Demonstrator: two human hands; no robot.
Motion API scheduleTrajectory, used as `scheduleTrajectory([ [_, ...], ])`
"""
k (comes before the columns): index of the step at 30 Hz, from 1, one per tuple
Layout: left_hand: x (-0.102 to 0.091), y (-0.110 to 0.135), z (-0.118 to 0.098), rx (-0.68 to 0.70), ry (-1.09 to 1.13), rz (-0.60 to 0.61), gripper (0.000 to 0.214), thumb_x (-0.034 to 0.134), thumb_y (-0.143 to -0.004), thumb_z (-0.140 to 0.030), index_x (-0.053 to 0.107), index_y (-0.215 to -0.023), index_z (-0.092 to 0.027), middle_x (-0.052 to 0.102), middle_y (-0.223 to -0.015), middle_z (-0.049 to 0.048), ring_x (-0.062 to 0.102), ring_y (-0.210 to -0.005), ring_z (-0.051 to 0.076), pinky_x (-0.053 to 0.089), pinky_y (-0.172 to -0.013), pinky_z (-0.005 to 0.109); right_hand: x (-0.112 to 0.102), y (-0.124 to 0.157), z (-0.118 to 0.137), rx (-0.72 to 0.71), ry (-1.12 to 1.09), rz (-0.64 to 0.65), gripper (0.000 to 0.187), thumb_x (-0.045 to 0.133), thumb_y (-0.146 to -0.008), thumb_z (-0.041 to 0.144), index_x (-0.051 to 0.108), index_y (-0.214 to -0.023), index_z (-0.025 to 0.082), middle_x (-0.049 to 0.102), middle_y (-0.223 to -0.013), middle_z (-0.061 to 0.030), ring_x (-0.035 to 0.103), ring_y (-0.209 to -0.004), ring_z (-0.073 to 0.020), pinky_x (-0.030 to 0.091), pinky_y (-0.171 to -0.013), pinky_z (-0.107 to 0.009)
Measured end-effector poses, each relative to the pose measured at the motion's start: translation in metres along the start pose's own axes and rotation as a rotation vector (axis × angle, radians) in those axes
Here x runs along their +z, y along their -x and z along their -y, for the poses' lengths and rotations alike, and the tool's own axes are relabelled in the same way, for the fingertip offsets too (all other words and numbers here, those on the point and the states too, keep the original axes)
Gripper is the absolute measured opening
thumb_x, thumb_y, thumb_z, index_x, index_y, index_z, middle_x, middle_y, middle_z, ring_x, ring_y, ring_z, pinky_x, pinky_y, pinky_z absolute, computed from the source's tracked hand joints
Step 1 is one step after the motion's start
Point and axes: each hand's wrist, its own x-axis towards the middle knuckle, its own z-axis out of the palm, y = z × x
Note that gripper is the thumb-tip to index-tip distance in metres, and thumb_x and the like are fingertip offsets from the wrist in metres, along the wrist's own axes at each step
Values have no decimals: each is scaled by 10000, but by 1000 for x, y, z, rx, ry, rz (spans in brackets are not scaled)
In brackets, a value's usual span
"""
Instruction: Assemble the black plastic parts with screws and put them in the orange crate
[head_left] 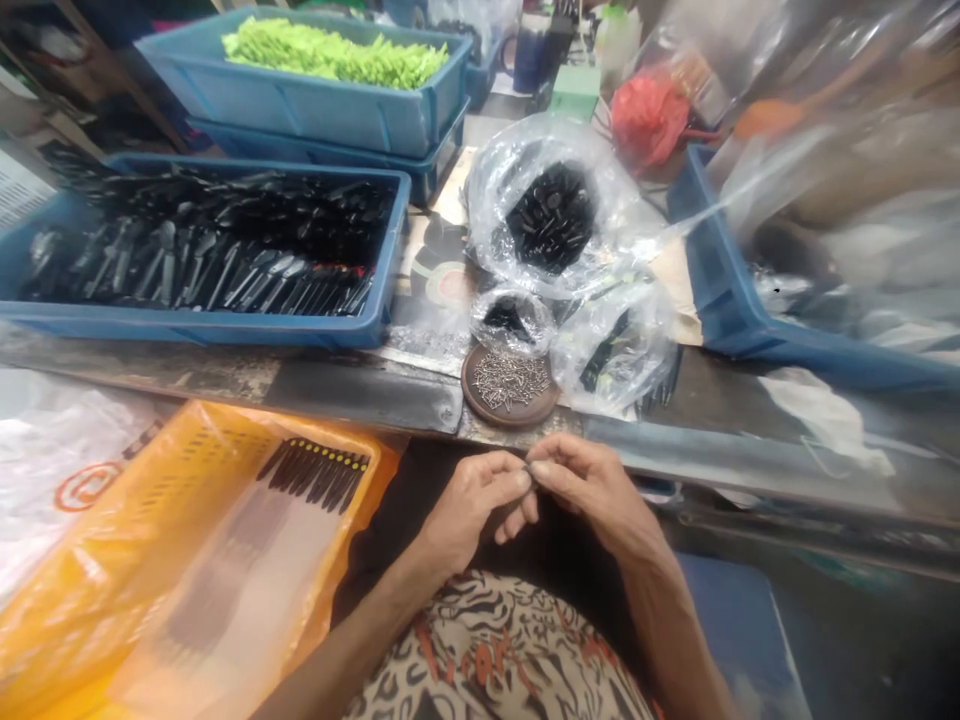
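Note:
My left hand (480,500) and my right hand (589,490) meet above my lap, fingertips pinched together. Something small and dark seems to sit between them, but the fingers hide most of it. Just beyond my hands, a round brown dish (480,403) with small metal pins or rivets (514,378) in it rests at the table's edge. Behind the dish stand clear plastic bags: a large one (495,160) with black plastic pieces (553,215), a small one (536,315) with dark pieces, and another (649,345) on the right.
Left on the table is a blue crate (386,270) of black handled pieces (187,260). Behind it are stacked blue crates (315,115) with lime-green pieces (330,52). A yellow basket (82,560) holds a row of dark pieces (315,475). Another blue crate (724,280) stands right.

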Motion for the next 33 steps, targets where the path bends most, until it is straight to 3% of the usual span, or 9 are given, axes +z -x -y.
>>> scheduleTrajectory([
  [3, 0, -2, -1, -81, 153, 62, 200, 581, -772, -292, 551, -697, -109, 602, -605, 47, 457, -402, 58, 308, -351, 162, 0, 1, -8, 35, -157, 47, 269, 591, -821, 411, 581, -881, 149, 592, -551, 3, 410, -428, -76, 202, -419, -201],
  [8, 2, -3, -4, -175, 228, 52, 173, 616, -718, -264, 566, -675, -105, 600, -572, 45, 465, -380, 68, 329, -350, 177, 1, -1, -20, 86, -288, 65, 292, 625, -793, 423, 581, -833, 137, 589, -507, -10, 393, -400, -79, 129, -412, -209],
  [16, 4, -3, -1, -192, 259, 60, 144, 599, -707, -215, 592, -636, -90, 601, -562, 60, 483, -396, 85, 362, -407, 208, 5, -2, -23, 111, -418, 22, 256, 680, -727, 360, 580, -728, 125, 561, -461, -2, 362, -351, -61, 95, -393, -203],
  [23, 4, -4, 4, -169, 249, 67, 188, 574, -732, -216, 603, -597, -88, 568, -561, 49, 494, -459, 90, 380, -473, 224, 10, -3, -33, 104, -480, -30, 280, 699, -700, 373, 544, -655, 144, 526, -441, 18, 429, -345, -84, 161, -359, -190],
  [27, 4, -4, 4, -215, 299, -9, 126, 579, -734, -190, 577, -638, -108, 572, -604, 31, 483, -461, 82, 393, -462, 219, 18, 0, -35, 59, -454, -105, 277, 653, -770, 399, 548, -708, 151, 506, -466, 31, 444, -380, -90, 251, -378, -193],
  [31, 7, 1, -2, -101, 264, -37, 110, 569, -772, -200, 561, -691, -126, 552, -572, 7, 486, -486, 90, 415, -493, 222, 25, 10, -37, -7, -459, -137, 250, 590, -832, 396, 557, -927, 167, 522, -584, 27, 437, -451, -91, 302, -434, -207],
  [33, 10, 6, -8, 5, 223, -67, 125, 554, -796, -206, 570, -705, -122, 557, -575, 10, 501, -531, 93, 426, -540, 218, 28, 16, -37, -30, -438, -164, 236, 577, -839, 388, 535, -925, 173, 511, -625, 23, 408, -473, -84, 270, -439, -203],
])
